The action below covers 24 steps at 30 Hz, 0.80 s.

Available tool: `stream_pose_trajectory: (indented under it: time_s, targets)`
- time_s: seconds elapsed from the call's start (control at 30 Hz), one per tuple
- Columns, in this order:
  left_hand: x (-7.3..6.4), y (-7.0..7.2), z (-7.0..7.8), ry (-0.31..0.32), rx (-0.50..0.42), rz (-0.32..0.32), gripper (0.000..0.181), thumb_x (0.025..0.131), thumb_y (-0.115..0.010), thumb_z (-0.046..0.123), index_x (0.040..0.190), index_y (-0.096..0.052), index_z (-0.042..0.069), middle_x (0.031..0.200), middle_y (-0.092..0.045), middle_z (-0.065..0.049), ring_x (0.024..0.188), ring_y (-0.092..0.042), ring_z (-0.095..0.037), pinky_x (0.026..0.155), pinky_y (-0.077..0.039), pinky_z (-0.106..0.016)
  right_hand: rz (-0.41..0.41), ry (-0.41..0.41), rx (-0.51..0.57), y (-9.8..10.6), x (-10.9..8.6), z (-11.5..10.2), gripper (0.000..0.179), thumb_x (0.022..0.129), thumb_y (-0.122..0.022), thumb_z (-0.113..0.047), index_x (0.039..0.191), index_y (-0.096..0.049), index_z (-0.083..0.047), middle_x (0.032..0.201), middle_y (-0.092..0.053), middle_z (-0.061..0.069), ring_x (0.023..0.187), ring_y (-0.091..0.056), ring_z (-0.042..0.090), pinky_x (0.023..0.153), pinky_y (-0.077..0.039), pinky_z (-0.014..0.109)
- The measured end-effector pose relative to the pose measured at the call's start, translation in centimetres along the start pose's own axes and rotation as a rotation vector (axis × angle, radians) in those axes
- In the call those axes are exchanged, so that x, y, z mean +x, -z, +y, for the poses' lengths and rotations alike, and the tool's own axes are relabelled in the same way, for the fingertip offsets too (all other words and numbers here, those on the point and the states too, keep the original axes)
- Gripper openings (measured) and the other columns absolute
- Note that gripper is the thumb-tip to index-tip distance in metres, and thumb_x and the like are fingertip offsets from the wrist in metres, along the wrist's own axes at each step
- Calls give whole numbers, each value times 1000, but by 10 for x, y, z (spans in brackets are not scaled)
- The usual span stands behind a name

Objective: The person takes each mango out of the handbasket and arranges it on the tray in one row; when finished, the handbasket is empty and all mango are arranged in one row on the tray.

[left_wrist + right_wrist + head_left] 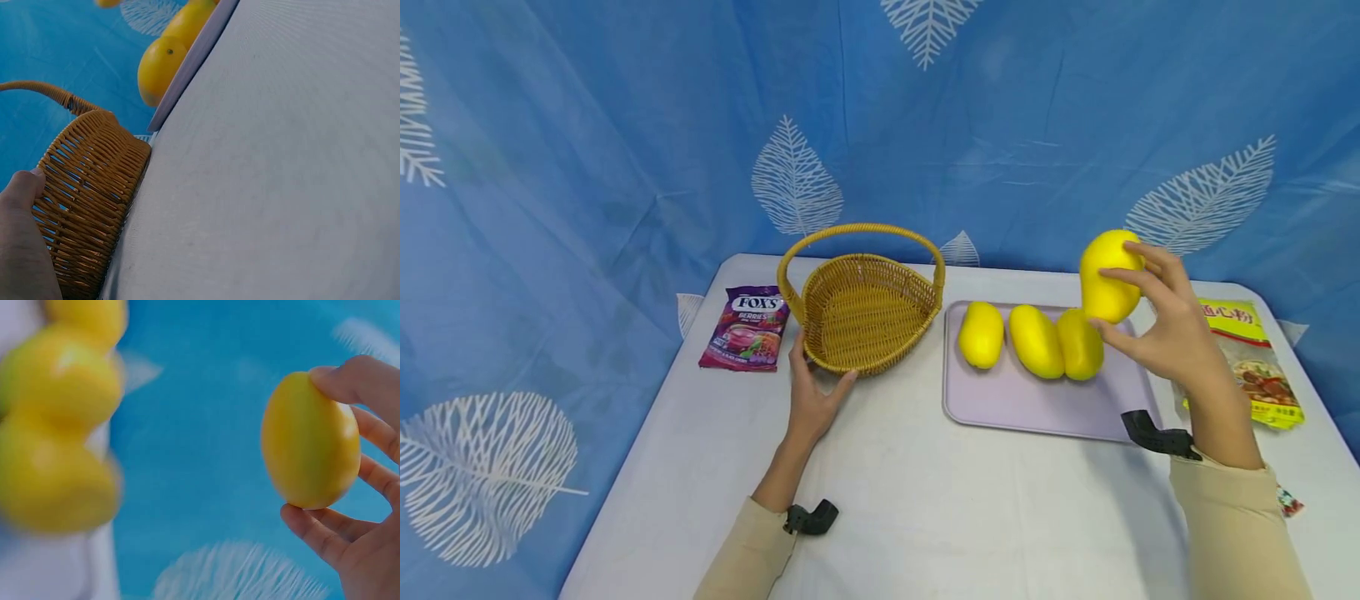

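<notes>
My right hand [1176,329] holds a yellow mango [1108,275] between thumb and fingers, raised above the right part of a pale purple tray [1022,408]. In the right wrist view the held mango [311,440] hangs against the blue backdrop. On the tray lie three more mangoes, one at the left [981,335] and two touching each other [1036,342] to its right. My left hand [816,404] grips the near left side of an empty woven basket [865,312] with a tall handle. In the left wrist view its thumb [28,187] presses at the basket's rim.
A purple candy bag [748,329] marked FOX'S lies left of the basket. Beyond the right forearm is a yellow and clear food packet [1262,367]. A small colourful packet [1290,502] shows partly beside the right sleeve. Blue cloth with white leaves hangs behind the white table.
</notes>
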<state>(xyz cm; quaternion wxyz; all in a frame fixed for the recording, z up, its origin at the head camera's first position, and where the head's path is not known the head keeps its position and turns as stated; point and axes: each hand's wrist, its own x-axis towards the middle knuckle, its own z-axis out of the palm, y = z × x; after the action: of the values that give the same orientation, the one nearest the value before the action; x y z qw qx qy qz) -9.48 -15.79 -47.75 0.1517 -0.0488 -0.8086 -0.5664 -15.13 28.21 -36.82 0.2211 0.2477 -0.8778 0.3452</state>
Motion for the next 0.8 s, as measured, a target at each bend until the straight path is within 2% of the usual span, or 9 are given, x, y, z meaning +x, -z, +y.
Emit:
stream_pose_trajectory:
  time_s: [0.07, 0.1, 0.2, 0.23, 0.27, 0.33, 0.43, 0.53, 0.8]
  targets:
    - [0, 0, -1, -2, -7, 1, 96, 86, -73, 9, 153, -6, -5, 153, -19, -33, 138, -28, -48, 111, -28, -58, -49, -106, -30, 4, -14, 15, 64, 65, -82, 11, 124, -61, 1, 154, -31, 15, 137, -34, 44, 107, -28, 12]
    - [0, 0, -1, -2, -11, 2, 96, 86, -73, 9, 153, -6, -5, 154, -19, -33, 139, -28, -48, 111, -28, -58, -73, -160, -47, 5, -20, 22, 66, 65, -81, 13, 126, -60, 0, 155, -29, 14, 138, -32, 44, 107, -26, 13]
    - [0, -1, -2, 4, -15, 3, 96, 86, -73, 9, 154, -7, -4, 154, -18, -32, 140, -27, -48, 112, -27, -58, -141, -280, -44, 4, -37, 42, 62, 72, -79, 7, 129, -57, 1, 157, -26, 16, 139, -27, 47, 115, -30, 42]
    - [0, -1, -2, 7, -17, 3, 96, 86, -74, 10, 154, -7, -3, 155, -18, -32, 140, -26, -48, 112, -27, -58, -165, -311, -43, 3, -42, 47, 61, 73, -79, 4, 130, -56, 2, 157, -25, 17, 140, -25, 48, 114, -29, 54]
    - [-1, -1, -3, 11, -15, 2, 96, 86, -74, 10, 154, -6, -3, 155, -18, -31, 140, -26, -48, 112, -26, -58, -183, -335, -45, 2, -46, 52, 61, 74, -79, 2, 130, -55, 2, 157, -24, 18, 140, -24, 49, 113, -29, 58]
    - [-1, -1, -4, 20, -17, 1, 96, 86, -73, 10, 154, -6, -2, 155, -17, -30, 141, -25, -47, 113, -26, -58, -218, -366, -38, 0, -52, 61, 62, 75, -79, 0, 131, -54, 3, 156, -23, 22, 140, -21, 52, 103, -25, 74]
    - [-2, -1, -5, 24, -11, 1, 96, 87, -73, 11, 155, -6, -1, 156, -17, -30, 141, -25, -46, 113, -25, -59, -267, -396, -34, -4, -60, 70, 63, 75, -79, -2, 131, -52, 5, 156, -22, 25, 144, -13, 51, 104, -18, 77]
    - [-2, -2, -5, 16, -2, 2, 96, 87, -74, 12, 154, -6, -2, 156, -17, -30, 142, -25, -46, 113, -24, -60, -297, -397, -17, -6, -65, 74, 64, 74, -80, -2, 132, -51, 6, 155, -22, 27, 145, -9, 52, 104, -16, 78]
    - [0, -2, -4, -2, -3, 6, 96, 86, -74, 11, 154, -6, -3, 154, -19, -32, 140, -26, -47, 112, -25, -58, -325, -398, -20, -12, -69, 74, 69, 73, -82, -4, 133, -51, 4, 154, -22, 27, 137, -21, 57, 97, -26, 77]
